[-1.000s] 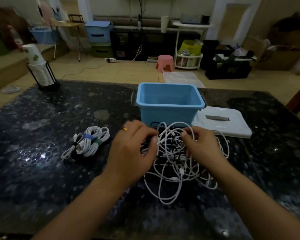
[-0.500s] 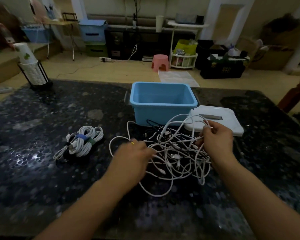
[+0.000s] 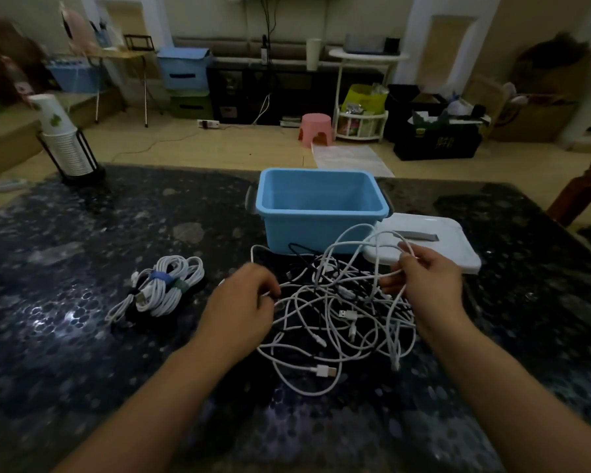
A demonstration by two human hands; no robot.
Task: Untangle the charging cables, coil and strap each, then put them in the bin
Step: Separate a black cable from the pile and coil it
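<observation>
Two hands work a tangle of white charging cables (image 3: 338, 308) lying on the dark table (image 3: 65, 336), just near of the blue bin (image 3: 318, 213). The left hand (image 3: 243, 312) pinches a strand at the tangle's left edge; the right hand (image 3: 427, 285) grips raised loops at its right. Two strapped coils (image 3: 161, 288) lie to the left. A white lid (image 3: 434, 247) rests right of the bin.

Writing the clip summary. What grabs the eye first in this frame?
The tangle of white charging cables at mid-table, with the left hand pinching a strand at its left edge and the right hand lifting loops on its right. Just behind it stands the blue bin, nothing visible inside, its white lid beside it. Left of the tangle lies a strapped coiled bundle.
</observation>
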